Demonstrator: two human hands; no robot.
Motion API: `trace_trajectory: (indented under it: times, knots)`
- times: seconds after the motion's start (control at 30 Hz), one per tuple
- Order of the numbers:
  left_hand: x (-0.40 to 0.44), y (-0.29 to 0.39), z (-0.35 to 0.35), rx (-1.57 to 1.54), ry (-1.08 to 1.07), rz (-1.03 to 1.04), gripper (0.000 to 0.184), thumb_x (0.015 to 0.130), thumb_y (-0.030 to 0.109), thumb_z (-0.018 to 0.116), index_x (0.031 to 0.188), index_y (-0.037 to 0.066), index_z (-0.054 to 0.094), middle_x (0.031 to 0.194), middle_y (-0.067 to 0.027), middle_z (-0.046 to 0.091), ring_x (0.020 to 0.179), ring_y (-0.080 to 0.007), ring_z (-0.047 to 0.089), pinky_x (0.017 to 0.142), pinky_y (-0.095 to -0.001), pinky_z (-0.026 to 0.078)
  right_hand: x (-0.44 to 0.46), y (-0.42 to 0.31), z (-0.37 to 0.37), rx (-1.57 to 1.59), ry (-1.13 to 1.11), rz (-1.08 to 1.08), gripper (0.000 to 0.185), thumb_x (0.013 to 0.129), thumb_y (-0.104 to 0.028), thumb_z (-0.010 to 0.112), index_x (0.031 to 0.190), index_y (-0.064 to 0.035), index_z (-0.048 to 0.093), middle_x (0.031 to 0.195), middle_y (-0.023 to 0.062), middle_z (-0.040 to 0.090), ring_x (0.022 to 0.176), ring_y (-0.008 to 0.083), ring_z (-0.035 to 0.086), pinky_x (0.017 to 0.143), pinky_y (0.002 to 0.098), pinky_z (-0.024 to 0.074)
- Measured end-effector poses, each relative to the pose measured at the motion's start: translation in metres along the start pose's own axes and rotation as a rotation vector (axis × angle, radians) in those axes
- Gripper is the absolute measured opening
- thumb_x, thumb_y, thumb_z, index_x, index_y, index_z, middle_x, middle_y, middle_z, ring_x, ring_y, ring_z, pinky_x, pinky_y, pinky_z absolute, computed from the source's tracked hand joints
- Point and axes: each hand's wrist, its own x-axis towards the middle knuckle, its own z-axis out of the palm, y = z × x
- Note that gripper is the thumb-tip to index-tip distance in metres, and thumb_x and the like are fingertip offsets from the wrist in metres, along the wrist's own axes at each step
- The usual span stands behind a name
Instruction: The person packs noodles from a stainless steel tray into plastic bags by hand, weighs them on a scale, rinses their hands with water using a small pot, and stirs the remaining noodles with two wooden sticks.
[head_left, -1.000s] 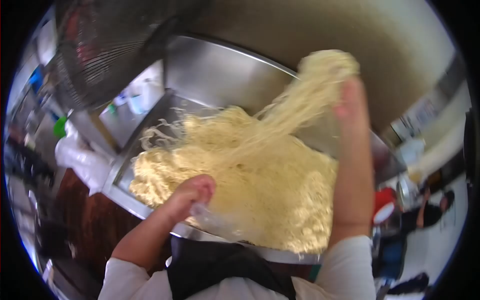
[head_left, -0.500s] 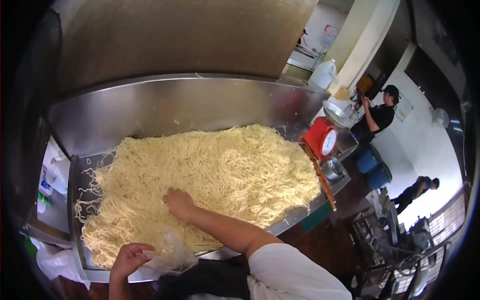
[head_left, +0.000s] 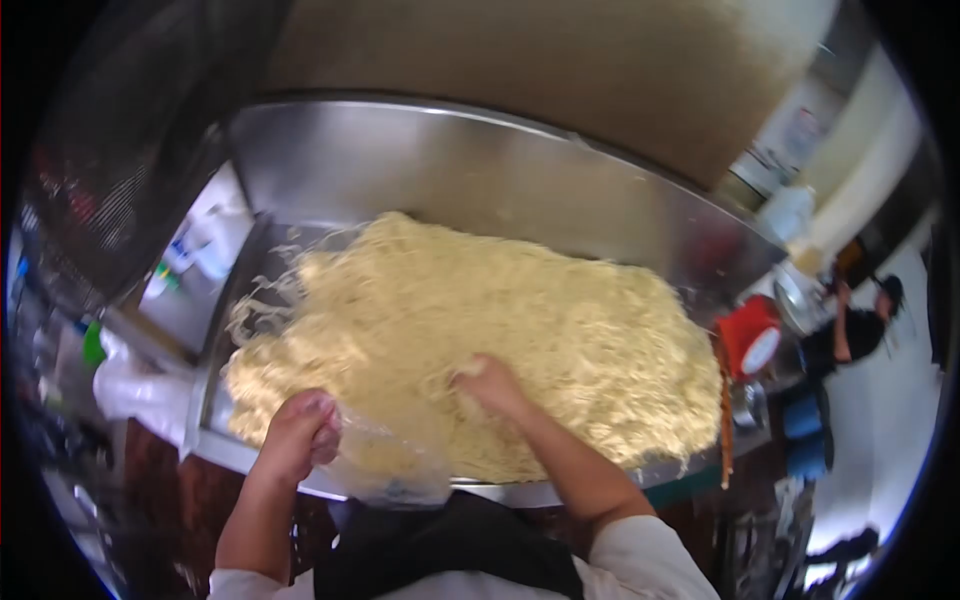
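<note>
A large heap of pale yellow noodles (head_left: 540, 310) covers most of a stainless steel tray table (head_left: 240, 455). My left hand (head_left: 300, 432) is closed in a fist on the edge of a clear plastic bag (head_left: 395, 465), which hangs to its right over the near rim. My right hand (head_left: 490, 386) reaches into the near middle of the heap. Its fingers are curled round some noodles, and their tips are partly hidden and blurred.
A red dial scale (head_left: 748, 335) with a metal pan stands at the right end, beside a wooden stick (head_left: 727, 420) and a metal bowl (head_left: 748, 405). White plastic bags (head_left: 140, 385) hang at the left. A person (head_left: 850, 330) in black stands beyond the scale.
My view has turned, so the table sits further right and tilts. My left hand has closed on the bag's edge. My right hand has drawn nearer the table's front, with noodles in its fingers.
</note>
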Motion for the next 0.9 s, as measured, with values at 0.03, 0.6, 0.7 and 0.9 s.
trace_trajectory:
  times: [0.03, 0.6, 0.7, 0.9]
  knots:
    - [-0.008, 0.008, 0.005, -0.008, -0.007, 0.048, 0.025, 0.095, 0.026, 0.052, 0.08, 0.006, 0.054, 0.049, 0.0023, 0.033, 0.037, -0.0084, 0.031, 0.035, -0.0238, 0.021, 0.016, 0.008, -0.002, 0.235, -0.066, 0.013, 0.042, 0.075, -0.033, 0.073, 0.101, -0.0016, 0.063, 0.088, 0.0134, 0.067, 0.082, 0.0224, 0.065, 0.073, 0.0339, 0.0508]
    - [0.005, -0.017, 0.011, -0.208, 0.028, 0.013, 0.04, 0.099, 0.04, 0.041, 0.103, 0.008, 0.064, 0.045, 0.005, 0.033, 0.033, -0.0079, 0.03, 0.034, -0.0243, 0.024, 0.074, -0.065, -0.038, -0.295, -0.362, -0.213, 0.109, 0.059, -0.044, 0.083, 0.144, -0.0024, 0.029, 0.146, 0.0258, 0.031, 0.129, 0.037, 0.041, 0.099, 0.0418, 0.0435]
    - [0.011, -0.026, -0.001, -0.287, -0.039, 0.0, 0.04, 0.101, 0.041, 0.037, 0.104, 0.009, 0.062, 0.043, 0.0045, 0.031, 0.03, -0.0085, 0.029, 0.029, -0.0236, 0.023, 0.041, -0.05, 0.012, -0.589, -0.215, 0.03, 0.105, 0.059, -0.029, 0.082, 0.146, -0.0103, 0.028, 0.146, 0.0301, 0.027, 0.133, 0.0388, 0.035, 0.108, 0.0418, 0.0351]
    - [0.008, -0.025, -0.002, -0.244, -0.04, -0.001, 0.042, 0.1, 0.043, 0.036, 0.101, 0.009, 0.061, 0.043, 0.0034, 0.033, 0.03, -0.0091, 0.028, 0.029, -0.0238, 0.023, 0.018, -0.008, 0.038, -0.51, -0.172, -0.305, 0.054, 0.065, -0.012, 0.073, 0.117, -0.0087, 0.058, 0.125, 0.0179, 0.05, 0.114, 0.0377, 0.051, 0.09, 0.0453, 0.0463]
